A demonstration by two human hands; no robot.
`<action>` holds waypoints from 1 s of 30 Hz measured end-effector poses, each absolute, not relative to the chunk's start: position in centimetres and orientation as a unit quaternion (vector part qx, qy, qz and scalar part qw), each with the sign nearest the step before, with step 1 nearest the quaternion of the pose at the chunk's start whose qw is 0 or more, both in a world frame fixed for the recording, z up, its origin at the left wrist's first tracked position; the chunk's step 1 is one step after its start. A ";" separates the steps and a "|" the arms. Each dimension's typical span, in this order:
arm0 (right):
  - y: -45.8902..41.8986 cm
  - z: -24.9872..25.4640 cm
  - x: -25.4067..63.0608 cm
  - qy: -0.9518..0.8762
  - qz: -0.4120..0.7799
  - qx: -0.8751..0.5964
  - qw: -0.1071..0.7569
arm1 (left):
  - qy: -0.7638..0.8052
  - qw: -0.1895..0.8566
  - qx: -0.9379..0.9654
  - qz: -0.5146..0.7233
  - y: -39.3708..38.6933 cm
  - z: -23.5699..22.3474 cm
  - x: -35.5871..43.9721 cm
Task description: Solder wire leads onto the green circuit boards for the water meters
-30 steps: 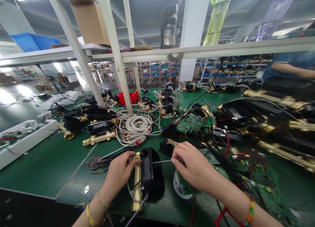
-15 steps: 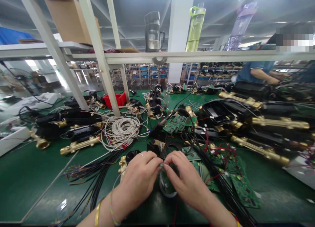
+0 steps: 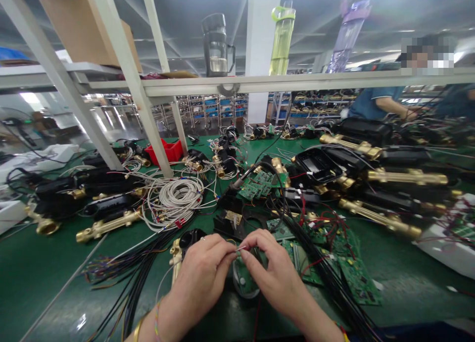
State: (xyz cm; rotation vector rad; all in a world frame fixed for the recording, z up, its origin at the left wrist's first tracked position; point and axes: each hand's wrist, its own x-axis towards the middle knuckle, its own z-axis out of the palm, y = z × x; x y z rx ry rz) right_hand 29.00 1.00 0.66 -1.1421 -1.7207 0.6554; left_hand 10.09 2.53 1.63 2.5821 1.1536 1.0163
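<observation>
My left hand (image 3: 202, 270) and my right hand (image 3: 272, 263) meet at the front middle of the bench, each closed in a pinch. Between their fingertips runs a short thin wire (image 3: 241, 249), pale with a reddish part near the right fingers. Just below the fingertips is a round clear-rimmed housing (image 3: 245, 287) with a green board inside, partly covered by my right hand. Left of my left hand lies a brass fitting (image 3: 175, 255) with a black part on it. Green circuit boards (image 3: 297, 258) lie beside my right hand.
Coiled grey cable (image 3: 181, 196) and a bundle of black wires (image 3: 141, 263) lie at left. Another black bundle (image 3: 315, 248) crosses the boards. Brass pipe bodies (image 3: 378, 218) lie at right. A shelf rail (image 3: 260, 83) spans above, holding bottles. A co-worker's arm (image 3: 393, 107) shows behind.
The view has turned slightly to the right, so things appear shifted left. My fingertips have parted slightly, and the thin wire between them now shows.
</observation>
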 end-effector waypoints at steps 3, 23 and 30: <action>1.0 0.6 28.9 -0.693 0.266 -0.477 0.471 | 0.375 0.035 0.850 0.368 2.5 1.5 10.2; 0.3 0.4 28.8 -0.693 0.281 -0.463 0.475 | 0.367 0.065 0.850 0.373 1.7 1.7 9.8; 0.4 0.6 29.2 -0.675 0.346 -0.467 0.455 | 0.336 -0.003 0.854 0.399 0.7 1.3 9.8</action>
